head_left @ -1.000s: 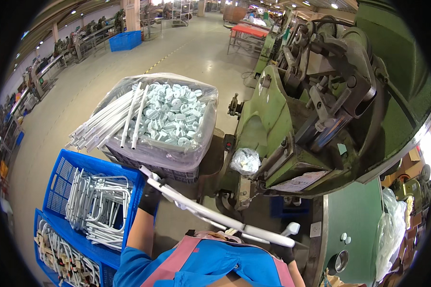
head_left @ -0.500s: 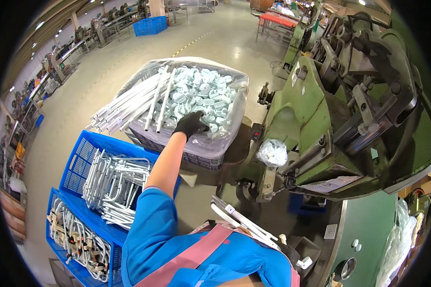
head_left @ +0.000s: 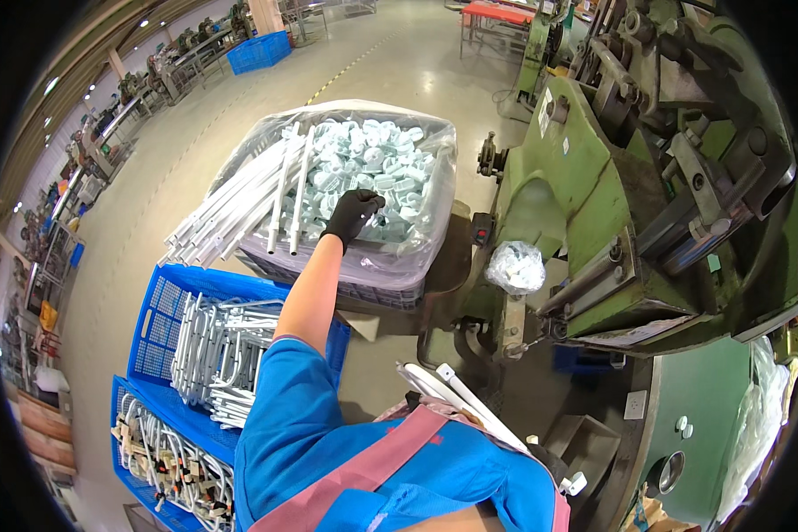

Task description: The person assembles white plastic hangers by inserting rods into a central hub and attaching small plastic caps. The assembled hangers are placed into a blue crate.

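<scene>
My left hand [head_left: 356,215], in a black glove, is over the near part of a heap of pale blue-green plastic fittings [head_left: 372,160]. Its fingers are curled in, and whatever they hold is hidden. The fittings fill a crate lined with clear plastic [head_left: 390,266]. White tubes [head_left: 239,199] lie across the crate's left side. In front of my body, white bent tubing [head_left: 470,403] slants down to the right. At its lower end a dark patch looks like my right hand [head_left: 551,463], gloved; its fingers cannot be made out.
Blue crates hold white bent tube frames [head_left: 217,355] and frames with beige pieces [head_left: 164,461]. A green machine [head_left: 585,195] stands at the right, a bag of small white parts [head_left: 516,268] on it. The green tabletop [head_left: 709,426] bears a round metal cup [head_left: 666,473].
My left hand has lifted slightly from the near fittings, and its fingers have curled in more. The whole view has shifted a little; the white tubing before my body has tilted slightly.
</scene>
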`<move>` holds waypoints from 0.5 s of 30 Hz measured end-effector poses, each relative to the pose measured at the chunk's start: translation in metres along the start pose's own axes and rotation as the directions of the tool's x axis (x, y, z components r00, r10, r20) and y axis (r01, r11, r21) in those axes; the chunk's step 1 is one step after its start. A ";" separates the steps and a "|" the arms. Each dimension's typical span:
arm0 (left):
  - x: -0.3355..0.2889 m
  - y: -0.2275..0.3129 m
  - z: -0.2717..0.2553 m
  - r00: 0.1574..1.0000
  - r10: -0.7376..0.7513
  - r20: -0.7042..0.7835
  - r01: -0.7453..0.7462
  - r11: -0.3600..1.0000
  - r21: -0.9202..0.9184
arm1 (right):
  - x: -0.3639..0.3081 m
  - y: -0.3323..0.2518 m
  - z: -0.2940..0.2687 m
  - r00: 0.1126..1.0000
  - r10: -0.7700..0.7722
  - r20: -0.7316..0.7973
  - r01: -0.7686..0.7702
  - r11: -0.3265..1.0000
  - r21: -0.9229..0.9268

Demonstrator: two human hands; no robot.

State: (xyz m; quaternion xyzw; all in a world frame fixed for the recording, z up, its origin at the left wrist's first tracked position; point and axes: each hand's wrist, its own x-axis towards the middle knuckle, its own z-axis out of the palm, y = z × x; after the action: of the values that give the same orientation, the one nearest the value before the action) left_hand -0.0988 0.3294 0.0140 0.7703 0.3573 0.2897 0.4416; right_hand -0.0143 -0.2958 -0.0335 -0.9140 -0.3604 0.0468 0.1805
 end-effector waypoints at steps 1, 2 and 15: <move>0.004 -0.011 -0.001 0.999 -0.036 0.025 0.037 0.998 -0.043 | 0.002 -0.002 -0.001 1.000 -0.016 0.010 0.016 0.999 -0.036; 0.002 -0.009 0.001 0.998 0.063 0.004 -0.059 0.960 -0.274 | 0.003 -0.005 -0.002 1.000 -0.018 0.010 0.018 0.999 -0.028; 0.005 0.011 -0.022 0.953 0.068 0.296 -0.248 0.734 0.632 | 0.019 -0.025 -0.009 0.995 -0.073 0.062 0.078 0.993 -0.090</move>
State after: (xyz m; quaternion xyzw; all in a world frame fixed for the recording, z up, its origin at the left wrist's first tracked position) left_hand -0.1095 0.3398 0.0336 0.9346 0.3101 0.0803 0.1550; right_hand -0.0145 -0.2684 -0.0150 -0.9053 -0.4017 0.0502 0.1290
